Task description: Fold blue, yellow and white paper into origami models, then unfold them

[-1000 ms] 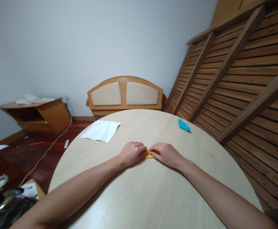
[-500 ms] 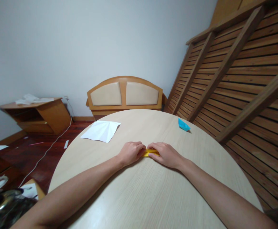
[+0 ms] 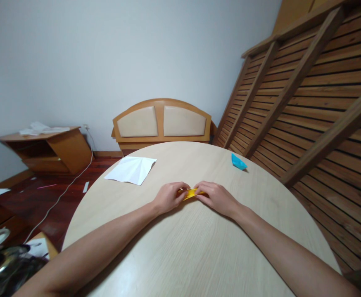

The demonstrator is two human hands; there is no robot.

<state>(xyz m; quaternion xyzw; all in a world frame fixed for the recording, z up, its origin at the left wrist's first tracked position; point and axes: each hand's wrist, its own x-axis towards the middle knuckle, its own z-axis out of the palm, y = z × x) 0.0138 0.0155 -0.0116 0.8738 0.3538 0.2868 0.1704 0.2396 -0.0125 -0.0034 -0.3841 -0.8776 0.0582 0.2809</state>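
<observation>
The yellow folded paper (image 3: 192, 193) is located between the two hands, long axis running left to right; the fingers partly cover both ends. Its shape is narrow, with angled edges. The left hand (image 3: 172, 196) pinches the left end between thumb and fingers; the right hand (image 3: 216, 195) pinches the right end likewise. Below the grip: a round table (image 3: 186, 243), pale wood-grain surface. Beyond the grip, left: a creased white sheet (image 3: 131, 170). Beyond the grip, right: a pointed blue folded paper (image 3: 238, 162).
</observation>
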